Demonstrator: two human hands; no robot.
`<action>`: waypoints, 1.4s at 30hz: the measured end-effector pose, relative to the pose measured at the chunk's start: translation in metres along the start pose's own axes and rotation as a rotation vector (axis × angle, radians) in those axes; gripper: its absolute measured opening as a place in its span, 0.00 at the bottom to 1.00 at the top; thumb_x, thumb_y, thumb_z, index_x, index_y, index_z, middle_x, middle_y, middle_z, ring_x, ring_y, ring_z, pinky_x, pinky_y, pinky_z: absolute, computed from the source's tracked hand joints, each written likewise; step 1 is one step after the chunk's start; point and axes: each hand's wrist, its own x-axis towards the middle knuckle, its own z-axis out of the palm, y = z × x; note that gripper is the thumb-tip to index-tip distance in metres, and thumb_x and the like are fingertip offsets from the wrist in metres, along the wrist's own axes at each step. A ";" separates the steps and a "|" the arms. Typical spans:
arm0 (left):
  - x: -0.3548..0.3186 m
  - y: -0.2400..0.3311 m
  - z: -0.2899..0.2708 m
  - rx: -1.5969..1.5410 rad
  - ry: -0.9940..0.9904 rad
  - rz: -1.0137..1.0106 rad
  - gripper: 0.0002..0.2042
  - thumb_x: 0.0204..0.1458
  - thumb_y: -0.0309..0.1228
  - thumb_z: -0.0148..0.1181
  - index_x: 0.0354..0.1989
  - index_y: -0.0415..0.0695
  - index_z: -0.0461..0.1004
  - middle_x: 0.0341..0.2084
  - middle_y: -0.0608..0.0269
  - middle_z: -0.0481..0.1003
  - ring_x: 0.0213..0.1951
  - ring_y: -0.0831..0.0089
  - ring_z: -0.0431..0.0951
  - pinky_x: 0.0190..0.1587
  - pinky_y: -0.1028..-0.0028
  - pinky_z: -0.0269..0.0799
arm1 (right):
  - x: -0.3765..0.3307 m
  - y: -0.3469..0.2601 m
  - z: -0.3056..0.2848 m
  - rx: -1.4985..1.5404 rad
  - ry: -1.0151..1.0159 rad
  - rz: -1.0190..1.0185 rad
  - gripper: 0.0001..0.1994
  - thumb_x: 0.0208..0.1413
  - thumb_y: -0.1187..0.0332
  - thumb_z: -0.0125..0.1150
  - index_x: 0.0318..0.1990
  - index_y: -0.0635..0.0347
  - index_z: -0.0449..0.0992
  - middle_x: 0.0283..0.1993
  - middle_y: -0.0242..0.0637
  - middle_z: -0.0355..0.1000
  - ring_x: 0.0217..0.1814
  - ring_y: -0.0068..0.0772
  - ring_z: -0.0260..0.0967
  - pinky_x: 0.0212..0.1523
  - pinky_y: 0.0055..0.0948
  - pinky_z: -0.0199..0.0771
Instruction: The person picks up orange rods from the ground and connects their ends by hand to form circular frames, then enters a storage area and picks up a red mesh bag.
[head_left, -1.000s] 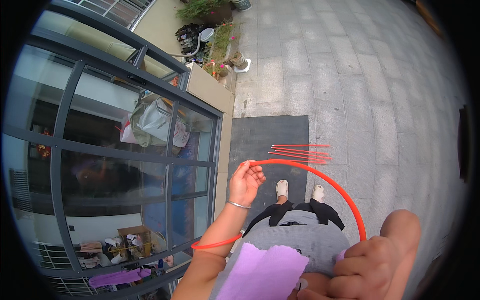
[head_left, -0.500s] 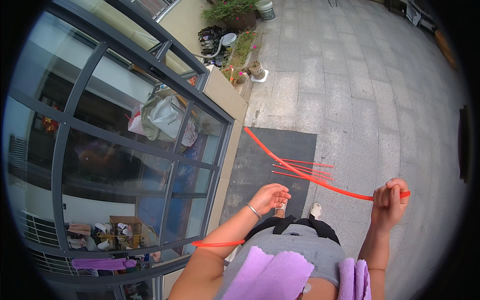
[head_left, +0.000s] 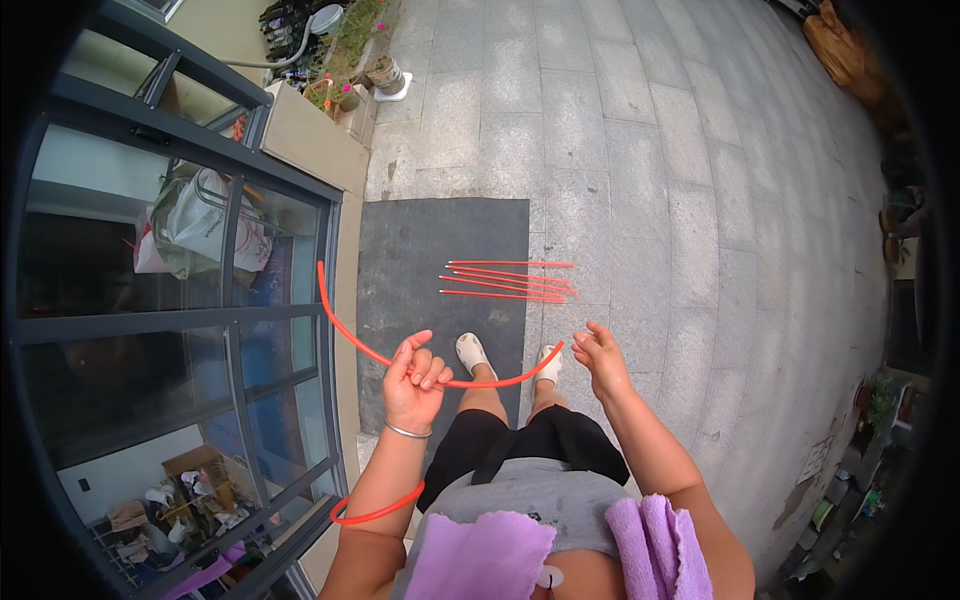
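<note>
Stone paving (head_left: 620, 150), thin bendy orange rod (head_left: 350, 335)

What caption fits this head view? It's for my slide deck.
Left hand grips a bent orange rod; right hand open beside its tip, spare rods on dark mat.

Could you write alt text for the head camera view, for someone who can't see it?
Seen from above, a standing person bends a long orange rod into a curve, the left hand gripping it and the open right hand at its far end. More orange rods lie ahead on a dark mat on grey stone paving, with a glass-paned door on the left.
</note>
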 end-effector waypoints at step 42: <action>0.164 -0.099 -0.300 -0.488 -0.025 -0.233 0.39 0.56 0.64 0.27 0.44 0.36 0.70 0.20 0.66 0.62 0.27 0.72 0.62 0.40 0.65 0.59 | 0.557 0.529 -0.014 0.313 0.553 0.677 0.16 0.49 0.69 0.60 0.47 0.49 0.70 0.47 0.33 0.64 0.47 0.37 0.58 0.48 0.41 0.67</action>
